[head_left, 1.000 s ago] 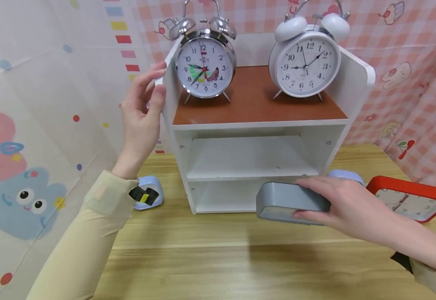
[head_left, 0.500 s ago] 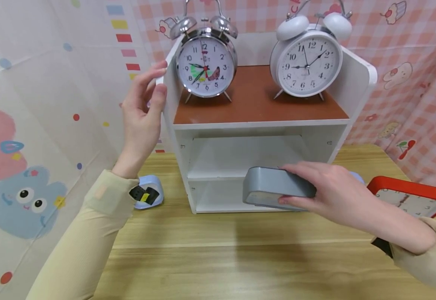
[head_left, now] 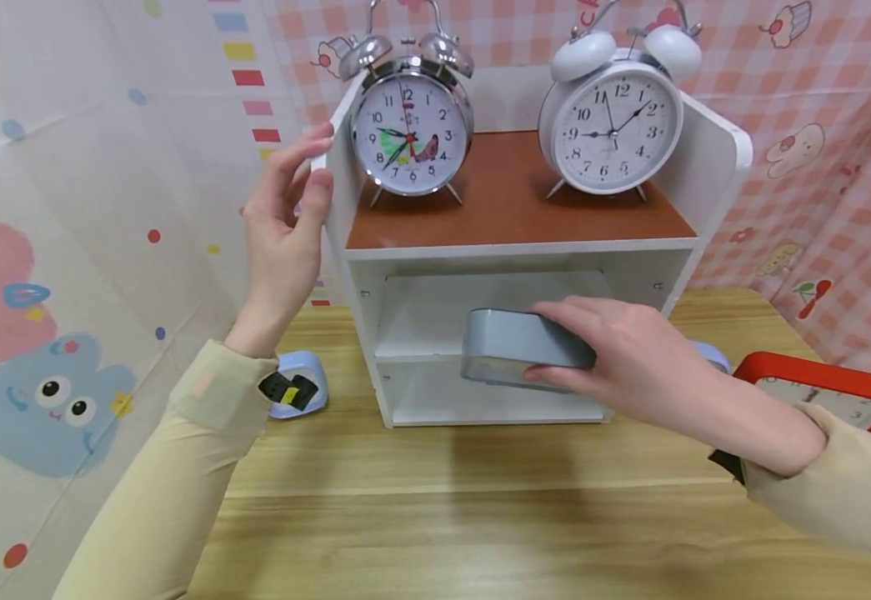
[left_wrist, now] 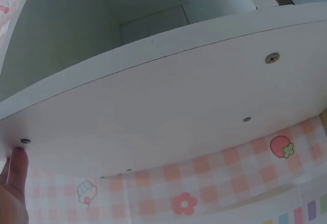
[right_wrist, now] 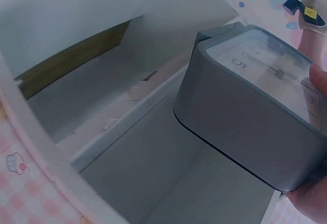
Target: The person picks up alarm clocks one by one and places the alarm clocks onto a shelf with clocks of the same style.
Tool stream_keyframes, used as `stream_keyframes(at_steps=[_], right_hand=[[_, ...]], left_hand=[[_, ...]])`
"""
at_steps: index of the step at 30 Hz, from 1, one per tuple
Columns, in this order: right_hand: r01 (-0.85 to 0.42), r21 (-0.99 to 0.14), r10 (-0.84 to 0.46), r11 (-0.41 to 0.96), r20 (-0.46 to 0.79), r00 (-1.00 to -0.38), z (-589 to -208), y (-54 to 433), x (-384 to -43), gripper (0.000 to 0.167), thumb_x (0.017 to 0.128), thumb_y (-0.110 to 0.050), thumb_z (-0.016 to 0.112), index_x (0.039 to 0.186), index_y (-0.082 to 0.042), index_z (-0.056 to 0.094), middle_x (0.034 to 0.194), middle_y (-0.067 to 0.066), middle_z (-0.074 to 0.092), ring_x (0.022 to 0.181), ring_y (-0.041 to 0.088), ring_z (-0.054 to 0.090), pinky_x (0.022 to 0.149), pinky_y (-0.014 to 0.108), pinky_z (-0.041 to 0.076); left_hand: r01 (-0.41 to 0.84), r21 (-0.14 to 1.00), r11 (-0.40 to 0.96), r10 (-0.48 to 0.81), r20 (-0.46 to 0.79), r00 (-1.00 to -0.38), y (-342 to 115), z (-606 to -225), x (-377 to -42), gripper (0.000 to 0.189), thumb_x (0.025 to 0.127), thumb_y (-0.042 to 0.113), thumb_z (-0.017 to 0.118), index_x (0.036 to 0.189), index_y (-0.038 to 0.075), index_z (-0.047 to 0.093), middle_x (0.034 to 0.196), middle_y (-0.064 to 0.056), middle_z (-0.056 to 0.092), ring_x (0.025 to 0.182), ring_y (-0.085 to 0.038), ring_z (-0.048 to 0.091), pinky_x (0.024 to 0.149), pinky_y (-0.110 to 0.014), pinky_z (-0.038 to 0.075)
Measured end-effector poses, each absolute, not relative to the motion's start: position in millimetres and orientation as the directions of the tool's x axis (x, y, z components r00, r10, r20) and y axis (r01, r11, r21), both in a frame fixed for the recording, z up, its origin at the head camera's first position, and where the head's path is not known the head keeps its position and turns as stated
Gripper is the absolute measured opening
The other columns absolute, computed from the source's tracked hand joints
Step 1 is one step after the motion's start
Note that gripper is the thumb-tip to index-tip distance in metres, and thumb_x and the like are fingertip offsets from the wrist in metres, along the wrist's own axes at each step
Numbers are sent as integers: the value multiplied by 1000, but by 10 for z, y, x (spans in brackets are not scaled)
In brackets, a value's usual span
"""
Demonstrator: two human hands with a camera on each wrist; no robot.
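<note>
A grey rectangular alarm clock (head_left: 513, 337) is gripped in my right hand (head_left: 615, 350), thumb on its dial side and fingers over the top. It hovers in front of the white shelf unit's two lower compartments; its numbered dial (right_wrist: 276, 70) shows in the right wrist view. My left hand (head_left: 285, 208) rests at the front edge of the unit's left side panel (head_left: 339, 200), and in the left wrist view a fingertip (left_wrist: 19, 157) touches the panel's outer face. On the brown top shelf (head_left: 510, 221) stand a silver twin-bell alarm clock (head_left: 412, 133) and a white one (head_left: 613, 129).
A red square clock (head_left: 818, 383) lies tilted on the wooden table (head_left: 405, 517) at the right, with a pale blue object (head_left: 711, 357) partly hidden beside it. A small light-blue clock (head_left: 302, 379) sits left of the shelf unit. Patterned cloth (head_left: 855, 167) hangs behind.
My right hand has carried the grey clock left and upward, from low at the right to before the lower compartments. The left hand has stayed at the side panel.
</note>
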State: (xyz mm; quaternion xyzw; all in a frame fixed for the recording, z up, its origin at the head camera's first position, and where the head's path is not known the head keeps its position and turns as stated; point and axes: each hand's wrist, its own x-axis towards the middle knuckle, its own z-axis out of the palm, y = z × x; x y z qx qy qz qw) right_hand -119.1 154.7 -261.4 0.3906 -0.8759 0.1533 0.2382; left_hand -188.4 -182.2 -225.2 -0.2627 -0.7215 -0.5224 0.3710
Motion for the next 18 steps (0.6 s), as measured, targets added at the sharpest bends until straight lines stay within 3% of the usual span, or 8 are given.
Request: stream_keyframes(at_steps=[11,18], right_hand=[[-768,-14,-629,640,566,-534,-2522,1288,-1320,58,80,-35,92,125,-4,71,105,9,79,88,23,76,74,42,63],[-767,4,-646,641,543,-537,-2455,1149,-1390,58,84,-37,89,127,-2,70,104,9,77,89,23,75,74,42,63]], left_hand=[[764,567,306,-8,804,-594,-1821,-2255,-1880,35,109,9,51,143,3,56,158,-8,57,147,-18,54,119,-33,52],[765,563,313,-7,807,-591,-1831,-2259,-1883,35,109,9,51,143,3,56,159,-7,56,148,-18,54,118,-32,52]])
